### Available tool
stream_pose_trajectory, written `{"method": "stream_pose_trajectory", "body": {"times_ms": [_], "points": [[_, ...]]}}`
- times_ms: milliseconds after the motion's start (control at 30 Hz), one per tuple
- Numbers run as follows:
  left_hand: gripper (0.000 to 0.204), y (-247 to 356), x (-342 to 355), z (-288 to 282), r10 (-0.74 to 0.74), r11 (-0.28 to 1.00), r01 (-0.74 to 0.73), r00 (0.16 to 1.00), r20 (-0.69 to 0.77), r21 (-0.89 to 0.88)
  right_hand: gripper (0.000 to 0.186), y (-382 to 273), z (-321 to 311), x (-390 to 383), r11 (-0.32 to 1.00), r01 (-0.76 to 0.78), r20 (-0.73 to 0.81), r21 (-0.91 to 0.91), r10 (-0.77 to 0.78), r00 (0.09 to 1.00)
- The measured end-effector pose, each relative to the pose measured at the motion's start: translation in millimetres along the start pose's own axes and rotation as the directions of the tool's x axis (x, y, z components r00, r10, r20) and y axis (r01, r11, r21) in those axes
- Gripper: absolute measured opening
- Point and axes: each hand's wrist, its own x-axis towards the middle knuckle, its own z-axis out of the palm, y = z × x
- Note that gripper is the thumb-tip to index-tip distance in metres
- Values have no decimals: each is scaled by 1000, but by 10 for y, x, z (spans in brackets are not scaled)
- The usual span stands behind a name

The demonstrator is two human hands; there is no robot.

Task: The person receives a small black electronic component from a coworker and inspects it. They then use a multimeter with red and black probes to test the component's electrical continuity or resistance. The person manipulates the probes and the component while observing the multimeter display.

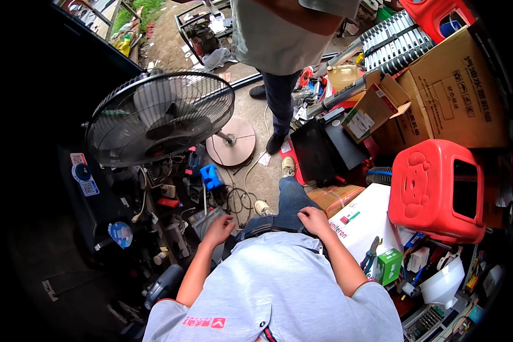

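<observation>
My left hand (218, 229) is held beside my left hip, its fingers loosely bent and a little apart, with nothing seen in it. On my right thigh rests my right hand (313, 219), also loosely bent and holding nothing I can see. My jeans (293, 196) and black belt (260, 226) lie between the two hands. A white box (353, 219) stands just right of my right hand. Pliers with dark handles (371, 253) and a small green box (389, 266) are by my right forearm. Ahead of my left hand is a blue plastic piece (211, 177).
A large fan (162, 117) on a round base (231, 141) stands ahead left. Another person (282, 43) stands ahead, facing side unclear. A red plastic stool (410, 188), cardboard cartons (453, 91) and a folded ladder (396, 43) crowd the right. Cables (239, 196) lie on the floor.
</observation>
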Motion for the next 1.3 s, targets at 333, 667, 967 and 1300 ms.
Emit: {"method": "stream_pose_trajectory", "body": {"times_ms": [333, 667, 967, 1300], "points": [[39, 847, 383, -240, -116, 993, 117, 992, -52, 16, 30, -2, -556, 917, 998, 54, 74, 25, -56, 996], [36, 1639, 769, -189, -107, 994, 105, 987, -122, -21, 29, -149, -1322, 1590, 998, 53, 117, 45, -58, 991], [41, 1656, 936, -95, -167, 985, 161, 977, -135, -53, 28, -50, -1481, 1860, 993, 108, 125, 57, -114, 986], [40, 1790, 1021, -103, -163, 985, 153, 977, -141, -79, 29, -217, -1607, 1940, 991, 134, 125, -27, -129, 984]]}}
